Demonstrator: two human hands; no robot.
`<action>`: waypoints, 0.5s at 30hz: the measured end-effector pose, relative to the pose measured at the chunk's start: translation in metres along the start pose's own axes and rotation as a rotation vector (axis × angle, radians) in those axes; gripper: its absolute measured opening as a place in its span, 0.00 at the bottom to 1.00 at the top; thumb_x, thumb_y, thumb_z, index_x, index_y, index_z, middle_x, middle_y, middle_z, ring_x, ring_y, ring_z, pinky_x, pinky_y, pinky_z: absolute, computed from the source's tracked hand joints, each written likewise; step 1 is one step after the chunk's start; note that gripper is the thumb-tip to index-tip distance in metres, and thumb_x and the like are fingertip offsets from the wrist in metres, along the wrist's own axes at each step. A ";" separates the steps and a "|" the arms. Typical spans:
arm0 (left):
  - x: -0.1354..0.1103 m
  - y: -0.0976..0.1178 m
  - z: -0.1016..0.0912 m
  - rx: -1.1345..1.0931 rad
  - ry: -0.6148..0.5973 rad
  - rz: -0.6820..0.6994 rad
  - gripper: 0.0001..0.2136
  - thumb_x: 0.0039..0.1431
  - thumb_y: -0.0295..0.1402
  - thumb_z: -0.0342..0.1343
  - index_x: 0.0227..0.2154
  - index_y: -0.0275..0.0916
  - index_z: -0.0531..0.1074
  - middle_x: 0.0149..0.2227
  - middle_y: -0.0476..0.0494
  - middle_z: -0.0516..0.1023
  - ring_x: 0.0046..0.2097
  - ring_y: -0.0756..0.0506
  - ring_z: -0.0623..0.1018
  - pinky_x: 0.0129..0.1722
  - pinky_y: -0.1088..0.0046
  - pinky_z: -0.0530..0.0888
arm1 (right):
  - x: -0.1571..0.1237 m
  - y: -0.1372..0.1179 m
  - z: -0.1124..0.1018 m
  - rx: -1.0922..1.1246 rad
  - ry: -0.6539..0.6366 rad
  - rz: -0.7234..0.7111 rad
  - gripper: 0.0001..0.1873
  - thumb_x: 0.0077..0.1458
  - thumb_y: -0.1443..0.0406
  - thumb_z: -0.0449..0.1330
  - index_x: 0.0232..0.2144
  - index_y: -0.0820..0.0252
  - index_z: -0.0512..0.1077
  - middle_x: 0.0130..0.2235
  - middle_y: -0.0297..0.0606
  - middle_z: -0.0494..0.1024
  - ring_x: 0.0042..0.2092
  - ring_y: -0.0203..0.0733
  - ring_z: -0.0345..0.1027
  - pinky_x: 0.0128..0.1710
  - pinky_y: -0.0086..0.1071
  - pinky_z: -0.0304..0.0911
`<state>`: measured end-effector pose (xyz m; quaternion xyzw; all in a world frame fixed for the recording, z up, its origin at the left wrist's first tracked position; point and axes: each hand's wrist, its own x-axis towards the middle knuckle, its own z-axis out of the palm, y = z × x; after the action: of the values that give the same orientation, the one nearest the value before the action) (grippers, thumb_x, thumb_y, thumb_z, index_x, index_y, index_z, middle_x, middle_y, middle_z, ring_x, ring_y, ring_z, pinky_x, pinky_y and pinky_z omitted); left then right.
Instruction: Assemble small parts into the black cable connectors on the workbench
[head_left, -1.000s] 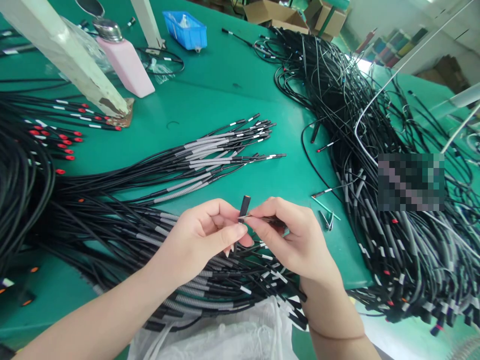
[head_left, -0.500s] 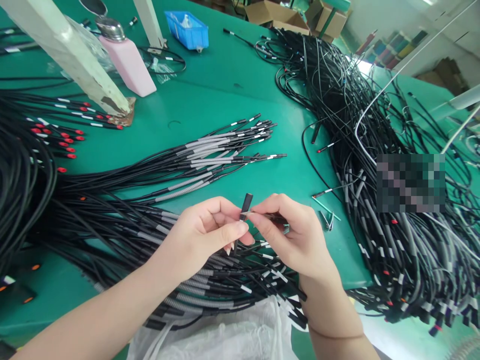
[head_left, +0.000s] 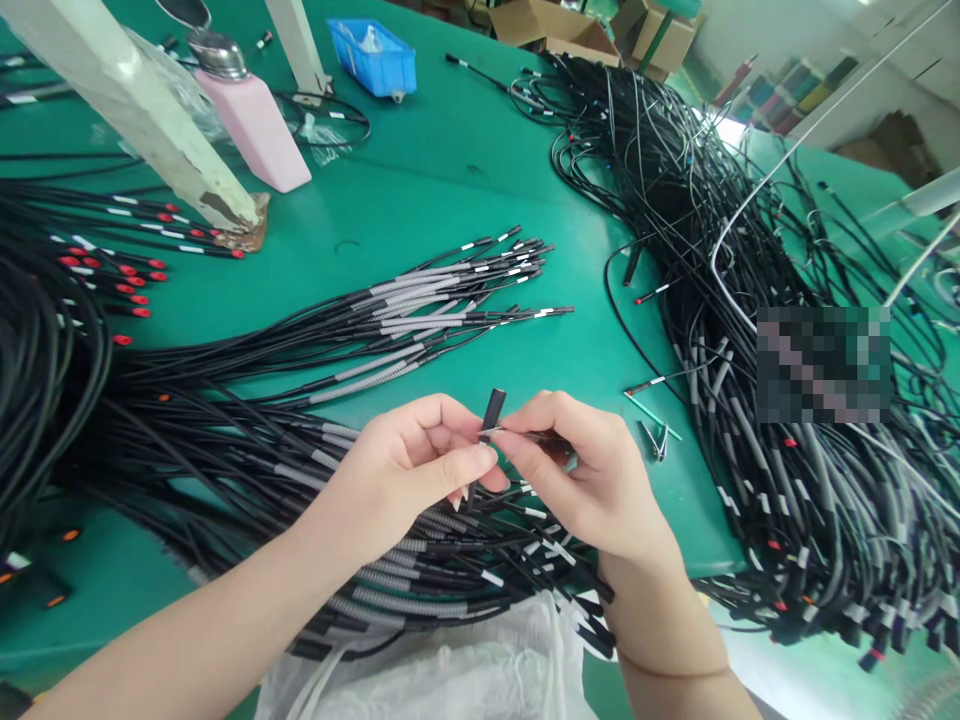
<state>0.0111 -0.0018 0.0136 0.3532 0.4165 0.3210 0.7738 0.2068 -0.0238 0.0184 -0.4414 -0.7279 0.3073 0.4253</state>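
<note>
My left hand (head_left: 409, 465) pinches a black plug (head_left: 493, 408) between thumb and fingers, its upper end standing tilted above the grip. My right hand (head_left: 577, 460) holds a thin metal tool (head_left: 546, 439) between thumb and forefinger; its tip meets the plug's side, though I cannot tell whether it presses in. Fingertips of both hands nearly touch.

Change over the last second: slight. The plug's top face showed orange; now it looks almost all dark, so I judge I have turned it a little. The right fingers rose a touch, then settled back. Both grips are kept, so the fine work at the plug seems to be still under way.

Below my hands: lower cables (head_left: 382, 580) with grey sleeves and white labels, a white bag (head_left: 465, 670) nearest me. Beyond: an upper bundle (head_left: 420, 325) on the green table (head_left: 450, 180). Right: metal clippers (head_left: 660, 443), a teal stick (head_left: 654, 416), then a large cable pile (head_left: 675, 180). Far left: a pink bottle (head_left: 253, 130), a blue bin (head_left: 390, 80).
</note>
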 end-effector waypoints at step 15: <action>-0.001 0.003 0.002 -0.023 -0.005 0.004 0.10 0.51 0.26 0.74 0.27 0.41 0.76 0.23 0.53 0.86 0.26 0.52 0.82 0.23 0.86 0.71 | 0.001 -0.002 0.001 0.026 0.050 0.031 0.07 0.65 0.72 0.65 0.35 0.57 0.74 0.30 0.29 0.78 0.27 0.29 0.66 0.24 0.24 0.59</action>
<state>0.0117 -0.0011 0.0168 0.3459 0.4102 0.3264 0.7782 0.2052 -0.0238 0.0201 -0.4545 -0.7061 0.3121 0.4444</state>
